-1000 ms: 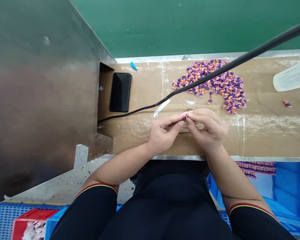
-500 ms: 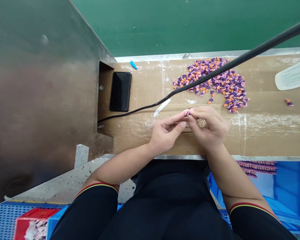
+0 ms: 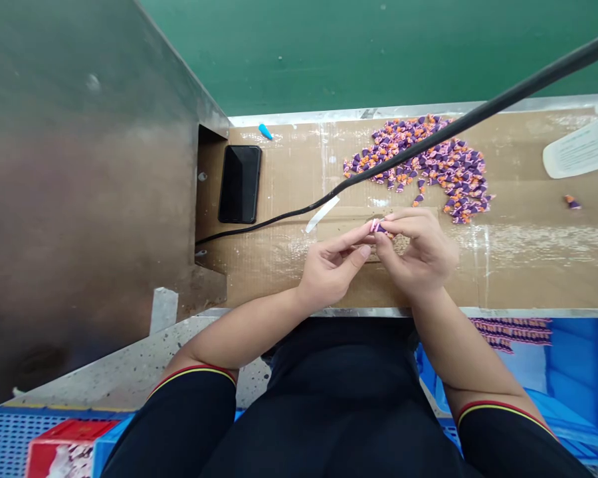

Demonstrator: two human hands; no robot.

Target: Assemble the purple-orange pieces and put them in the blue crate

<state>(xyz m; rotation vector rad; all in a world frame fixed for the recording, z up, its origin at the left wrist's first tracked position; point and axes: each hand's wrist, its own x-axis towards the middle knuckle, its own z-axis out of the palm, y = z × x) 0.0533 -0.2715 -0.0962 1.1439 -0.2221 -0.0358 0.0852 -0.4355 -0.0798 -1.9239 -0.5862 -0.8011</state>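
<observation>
My left hand and my right hand meet fingertip to fingertip over the cardboard-covered bench. Together they pinch a small pink and purple piece, held just above a small perforated cardboard strip. Both hands are closed in a pinch on it. A heap of several purple, orange and pink pieces lies on the bench just beyond my right hand.
A black cable crosses above the heap toward the grey metal housing at left. A black phone lies by the housing, a blue cap behind it. A white card and one stray piece sit far right. Blue crate below.
My hands stayed nearly in place; the fingers shifted slightly on the small piece, which now shows a bit more purple. The view moved a little.
</observation>
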